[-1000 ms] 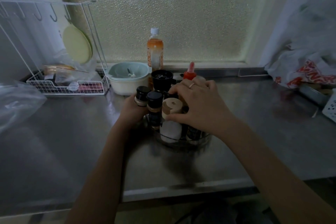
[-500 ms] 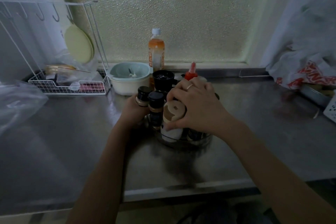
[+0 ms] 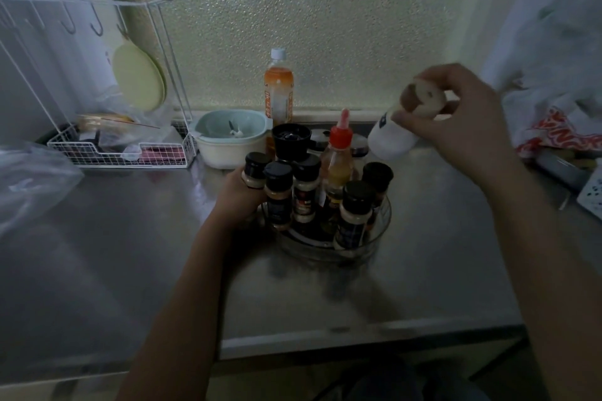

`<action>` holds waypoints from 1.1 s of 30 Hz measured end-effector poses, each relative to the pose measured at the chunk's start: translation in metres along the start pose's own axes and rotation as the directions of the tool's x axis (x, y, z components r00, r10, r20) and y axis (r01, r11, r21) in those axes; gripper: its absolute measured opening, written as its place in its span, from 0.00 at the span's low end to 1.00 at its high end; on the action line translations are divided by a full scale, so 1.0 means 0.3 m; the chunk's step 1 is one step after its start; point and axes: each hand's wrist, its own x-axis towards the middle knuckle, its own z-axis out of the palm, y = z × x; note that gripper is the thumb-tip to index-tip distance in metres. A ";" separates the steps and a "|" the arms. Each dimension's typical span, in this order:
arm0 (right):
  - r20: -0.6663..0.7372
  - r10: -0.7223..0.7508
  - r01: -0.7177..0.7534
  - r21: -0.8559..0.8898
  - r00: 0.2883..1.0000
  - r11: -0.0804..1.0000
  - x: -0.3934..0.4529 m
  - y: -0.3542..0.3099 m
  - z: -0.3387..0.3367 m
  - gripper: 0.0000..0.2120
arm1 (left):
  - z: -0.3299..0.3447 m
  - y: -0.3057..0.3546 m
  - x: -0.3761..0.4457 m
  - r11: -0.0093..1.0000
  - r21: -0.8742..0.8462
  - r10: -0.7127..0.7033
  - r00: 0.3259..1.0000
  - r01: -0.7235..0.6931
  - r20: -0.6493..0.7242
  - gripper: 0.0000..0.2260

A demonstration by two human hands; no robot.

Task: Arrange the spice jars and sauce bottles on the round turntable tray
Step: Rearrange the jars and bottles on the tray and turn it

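Note:
A clear round turntable tray (image 3: 378,238) sits mid-counter, holding several black-capped spice jars (image 3: 353,213) and a sauce bottle with a red nozzle (image 3: 338,156). My left hand (image 3: 239,195) is at the tray's left side, wrapped around a black-capped spice jar (image 3: 254,171). My right hand (image 3: 456,120) is lifted up and to the right of the tray, gripping a white shaker with a beige cap (image 3: 395,137) by its top, tilted in the air.
Behind the tray stand a black cup (image 3: 291,140), an orange drink bottle (image 3: 278,91) and a pale bowl (image 3: 229,137). A white wire rack (image 3: 120,153) is back left, a plastic bag (image 3: 29,179) far left, printed bags (image 3: 560,137) right. Counter edge runs near me.
My right hand has lifted the white shaker off the tray's front and carried it up and to the right. The left hand stays by the tray.

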 end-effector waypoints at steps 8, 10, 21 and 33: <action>0.249 0.197 -0.202 -0.004 0.948 0.979 -0.027 0.117 0.109 0.23 | 0.005 0.012 -0.008 0.999 -0.035 -0.023 1.000 0.024 0.004 0.06; 0.321 0.232 -0.241 -0.015 0.918 0.971 -0.036 0.134 0.129 0.23 | 0.004 0.012 -0.008 0.999 -0.013 -0.036 0.999 0.035 -0.011 0.06; 0.485 0.251 -0.302 0.028 0.837 0.953 -0.076 0.165 0.143 0.22 | 0.001 0.012 -0.009 1.000 -0.018 -0.007 1.000 0.007 0.007 0.06; 0.309 0.105 -0.094 -0.051 0.945 0.994 -0.091 0.022 0.133 0.12 | 0.003 -0.023 0.002 0.999 -0.049 -0.014 1.000 0.013 -0.005 0.09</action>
